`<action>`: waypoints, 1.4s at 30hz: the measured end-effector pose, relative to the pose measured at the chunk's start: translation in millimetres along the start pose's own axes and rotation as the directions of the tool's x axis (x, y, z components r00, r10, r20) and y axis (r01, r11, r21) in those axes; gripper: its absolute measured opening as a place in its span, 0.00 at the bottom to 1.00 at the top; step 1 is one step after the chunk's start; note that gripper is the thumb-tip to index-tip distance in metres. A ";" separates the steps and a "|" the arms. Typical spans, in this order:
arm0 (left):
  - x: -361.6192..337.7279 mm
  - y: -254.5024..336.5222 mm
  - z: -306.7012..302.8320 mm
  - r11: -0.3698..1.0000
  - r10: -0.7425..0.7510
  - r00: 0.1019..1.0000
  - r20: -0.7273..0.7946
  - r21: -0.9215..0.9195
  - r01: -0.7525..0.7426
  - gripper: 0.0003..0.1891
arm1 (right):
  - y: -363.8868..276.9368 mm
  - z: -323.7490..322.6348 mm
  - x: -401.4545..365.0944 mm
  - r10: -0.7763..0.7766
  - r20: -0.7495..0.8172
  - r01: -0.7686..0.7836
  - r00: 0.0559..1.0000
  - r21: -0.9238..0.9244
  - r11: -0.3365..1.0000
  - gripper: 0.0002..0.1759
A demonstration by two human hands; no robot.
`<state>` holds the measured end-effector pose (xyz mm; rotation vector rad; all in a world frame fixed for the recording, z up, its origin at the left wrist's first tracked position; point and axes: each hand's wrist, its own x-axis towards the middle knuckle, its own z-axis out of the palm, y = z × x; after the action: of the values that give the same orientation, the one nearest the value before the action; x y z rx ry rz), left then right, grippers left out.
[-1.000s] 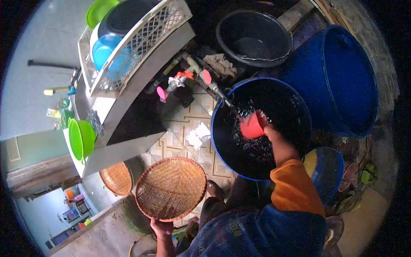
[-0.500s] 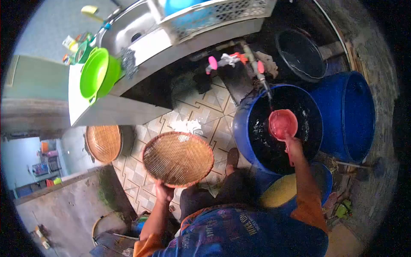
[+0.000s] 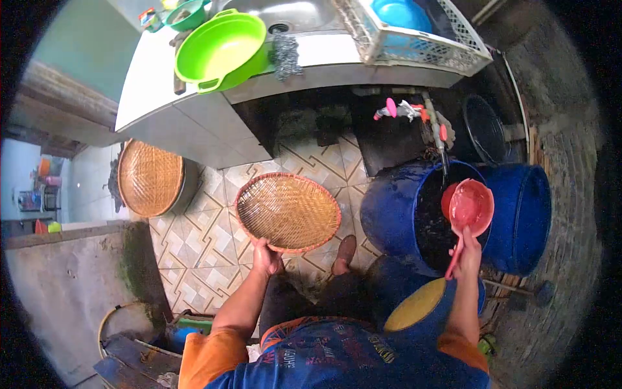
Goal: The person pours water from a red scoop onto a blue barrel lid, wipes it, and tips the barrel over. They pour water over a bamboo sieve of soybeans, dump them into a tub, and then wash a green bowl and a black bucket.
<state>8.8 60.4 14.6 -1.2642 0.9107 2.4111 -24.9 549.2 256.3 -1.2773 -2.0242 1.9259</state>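
Right hand [image 3: 468, 257] is gripping the dipper [image 3: 471, 206] by its handle, bowl up over the barrel [image 3: 394, 217], likely to avoid spilling. Left hand [image 3: 265, 258] is grasping the basket [image 3: 288, 211] by its rim, open side up. Barrel is sitting under the pipe [image 3: 442, 154], probably catching its flow.

We have open room over the tiled floor [image 3: 353, 207] between the woven basket [image 3: 288, 211] and the water barrel [image 3: 395, 217], with a foot [image 3: 345, 255] low in that gap. A second lane runs between the woven basket and the domed basket [image 3: 150, 179]. Ahead, the counter [image 3: 152, 84] blocks us. At the barrel's mouth, the spout [image 3: 443, 159] and red dipper [image 3: 473, 204] crowd our way in, and a blue drum [image 3: 528, 220] closes off the right
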 end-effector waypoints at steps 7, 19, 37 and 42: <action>53.5 -8.3 8.5 0.999 -0.018 0.988 -0.155 -0.039 0.013 0.15 | 19.1 90.1 -54.0 -0.051 0.330 0.111 0.943 -0.166 0.980 0.10; 204.3 -24.9 -56.7 0.995 0.018 0.984 -0.176 -0.094 -0.035 0.36 | 225.5 332.8 13.5 0.099 0.677 0.586 0.729 -0.693 0.421 0.18; 280.2 -65.8 -66.4 0.899 0.319 0.861 -0.396 0.413 -0.143 0.54 | 349.2 410.1 41.7 -0.168 0.774 0.792 0.610 -0.602 0.101 0.17; 290.9 -65.5 -55.9 0.014 0.784 0.605 0.140 0.970 -0.242 0.54 | 330.7 427.3 38.6 -0.295 0.777 0.831 0.555 -0.528 0.175 0.18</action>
<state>-92.2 60.3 -271.4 -0.9217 2.9020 1.0527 -125.5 188.7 -135.2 0.3584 -3.2748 0.7176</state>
